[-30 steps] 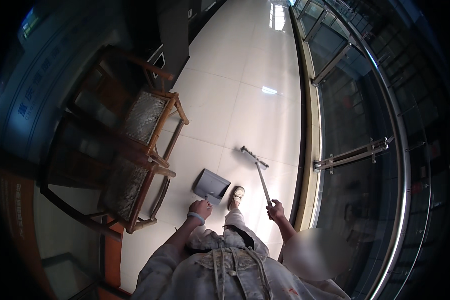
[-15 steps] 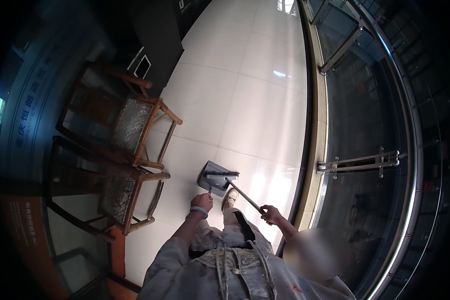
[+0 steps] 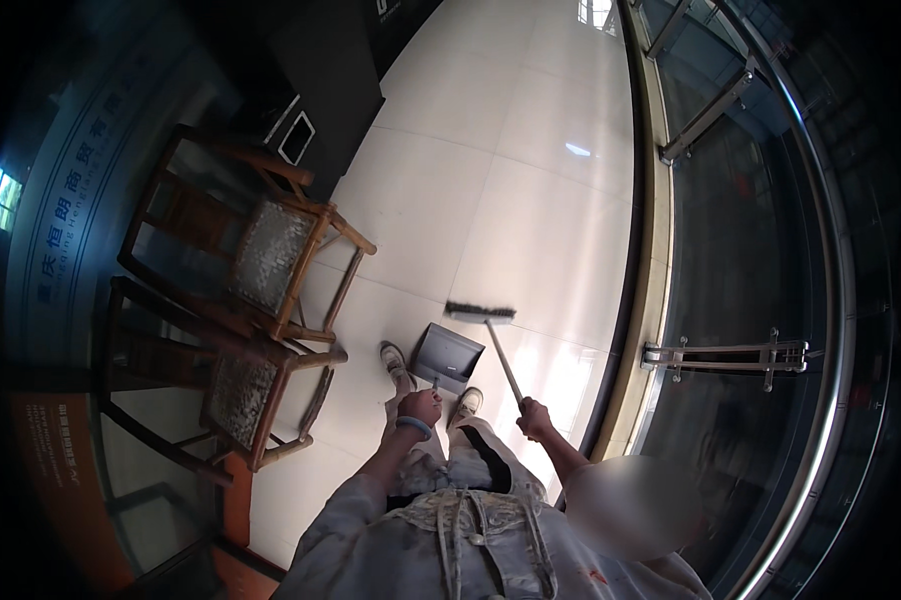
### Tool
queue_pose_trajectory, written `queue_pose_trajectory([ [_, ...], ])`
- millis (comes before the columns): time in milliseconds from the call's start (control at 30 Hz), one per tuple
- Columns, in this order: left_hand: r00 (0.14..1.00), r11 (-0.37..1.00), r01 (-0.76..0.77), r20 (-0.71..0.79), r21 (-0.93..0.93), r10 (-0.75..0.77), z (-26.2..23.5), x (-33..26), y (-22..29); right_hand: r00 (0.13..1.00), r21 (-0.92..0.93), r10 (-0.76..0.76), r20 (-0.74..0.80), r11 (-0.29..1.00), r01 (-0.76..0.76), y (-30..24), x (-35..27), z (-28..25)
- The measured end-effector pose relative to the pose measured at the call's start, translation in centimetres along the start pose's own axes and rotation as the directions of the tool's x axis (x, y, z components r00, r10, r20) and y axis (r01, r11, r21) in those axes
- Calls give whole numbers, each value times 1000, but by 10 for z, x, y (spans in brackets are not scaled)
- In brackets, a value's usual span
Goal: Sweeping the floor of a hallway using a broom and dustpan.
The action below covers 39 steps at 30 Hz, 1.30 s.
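Observation:
My left hand (image 3: pixel 421 407), with a band at the wrist, is closed round the upright handle of a grey dustpan (image 3: pixel 449 357). The pan lies on the floor in front of my feet; most of its handle is hidden by my hand. To the right, my right hand (image 3: pixel 536 420) grips the pale stick of a broom (image 3: pixel 481 314). The broom's dark bristles are on the tiles beyond the dustpan, apart from it. No litter can be made out in the pan.
Two wooden armchairs (image 3: pixel 271 255) with woven seats stand at the left, beside a black cabinet (image 3: pixel 326 90). Along the right run a stone ledge (image 3: pixel 639 330), glass panels and a curved metal rail (image 3: pixel 839 330). Pale glossy floor tiles (image 3: pixel 451 210) stretch ahead. My shoes (image 3: pixel 466 403) flank the dustpan.
The broom head has moved off the dustpan, forward and to the right. The dustpan has shifted slightly right. My left shoe now shows beside it.

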<state>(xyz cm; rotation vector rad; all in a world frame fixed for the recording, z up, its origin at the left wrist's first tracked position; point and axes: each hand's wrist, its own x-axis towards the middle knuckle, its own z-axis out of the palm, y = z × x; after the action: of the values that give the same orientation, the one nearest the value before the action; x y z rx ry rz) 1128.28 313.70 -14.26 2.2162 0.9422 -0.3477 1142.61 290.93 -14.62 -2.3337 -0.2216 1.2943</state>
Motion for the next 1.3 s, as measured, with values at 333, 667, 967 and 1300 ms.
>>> queue_pose_trajectory([
  [333, 990, 1000, 29, -141, -12, -30, -78, 72, -30, 969, 488, 237, 71, 839, -241, -45, -6, -25],
  [667, 989, 996, -51, -144, -71, 40, -172, 154, -78, 984, 316, 125, -126, 945, -80, -202, 75, -30],
  [967, 965, 959, 161, -165, -233, -202, -202, 220, -90, 977, -153, -212, 8, 966, 210, -337, 186, -61],
  [1300, 851, 856, 361, -246, -370, -465, -195, 290, -26, 698, -454, -648, 306, 545, 705, -518, 401, -90],
])
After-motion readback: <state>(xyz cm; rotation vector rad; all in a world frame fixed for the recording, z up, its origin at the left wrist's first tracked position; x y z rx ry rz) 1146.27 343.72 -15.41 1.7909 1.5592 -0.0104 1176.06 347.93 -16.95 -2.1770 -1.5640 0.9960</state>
